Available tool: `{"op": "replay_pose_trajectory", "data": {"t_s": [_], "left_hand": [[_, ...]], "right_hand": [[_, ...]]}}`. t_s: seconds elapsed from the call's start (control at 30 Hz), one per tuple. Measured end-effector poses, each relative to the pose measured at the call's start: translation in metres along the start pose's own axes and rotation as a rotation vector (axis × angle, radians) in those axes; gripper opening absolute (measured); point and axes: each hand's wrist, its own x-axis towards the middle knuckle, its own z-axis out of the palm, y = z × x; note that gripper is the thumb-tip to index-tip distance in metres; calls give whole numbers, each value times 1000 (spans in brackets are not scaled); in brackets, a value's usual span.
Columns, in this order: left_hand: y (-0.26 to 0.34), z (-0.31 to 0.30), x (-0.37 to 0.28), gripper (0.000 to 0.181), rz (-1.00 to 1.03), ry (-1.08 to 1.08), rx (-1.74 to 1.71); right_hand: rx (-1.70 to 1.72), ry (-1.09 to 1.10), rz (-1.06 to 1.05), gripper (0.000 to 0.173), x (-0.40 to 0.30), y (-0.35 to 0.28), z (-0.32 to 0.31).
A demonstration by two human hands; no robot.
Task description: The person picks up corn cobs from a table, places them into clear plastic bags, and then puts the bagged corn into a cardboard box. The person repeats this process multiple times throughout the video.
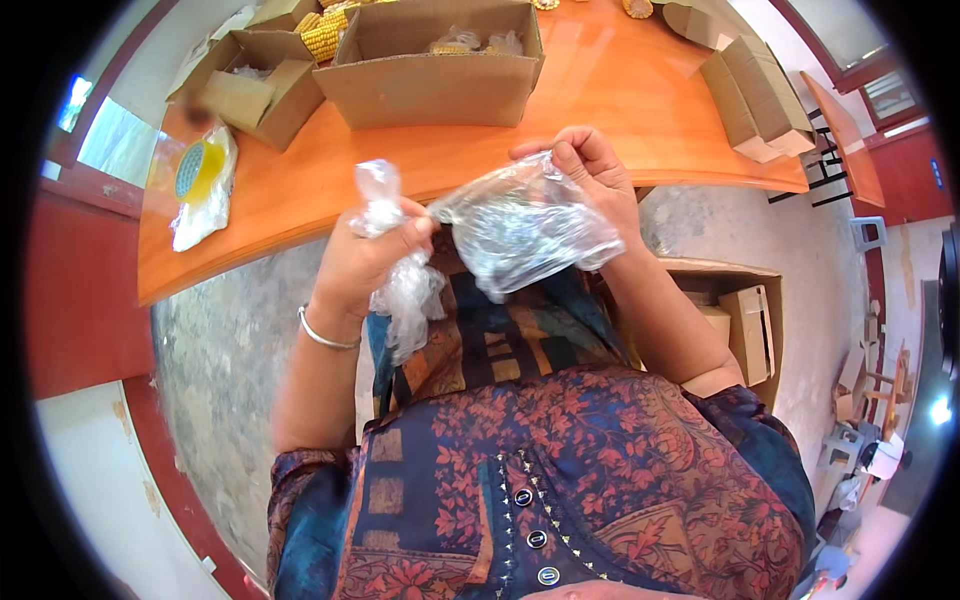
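Observation:
My left hand (375,251), with a silver bangle on its wrist, grips a crumpled bunch of clear plastic (409,289) that sticks out above and below the fist. Its thumb and finger also pinch one corner of a clear plastic bag (525,232). At the bag's upper edge, the thumb and fingers of my right hand (596,169) hold the film. The bag is stretched between both hands over my lap, just short of the table edge. It looks flat and wrinkled, with nothing plainly inside.
On the orange table (600,97) stands an open cardboard box (435,97) holding bagged corn. Left of it are a smaller box (289,112), corn cobs (322,37) and a yellow tape roll (201,171) on plastic. Another carton (757,97) stands right; a large box (772,330) is beside me.

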Motion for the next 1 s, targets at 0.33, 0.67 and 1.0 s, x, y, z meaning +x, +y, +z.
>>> {"op": "replay_pose_trajectory", "data": {"t_s": [0.33, 0.67, 1.0], "left_hand": [[8, 25, -39, 64, 443, 126, 228], [-27, 37, -10, 23, 649, 358, 563], [-10, 37, -14, 10, 490, 385, 136]], "right_hand": [[-169, 198, -86, 9, 15, 12, -1], [-125, 222, -94, 10, 14, 27, 10], [-167, 231, 26, 13, 11, 21, -10]]}}
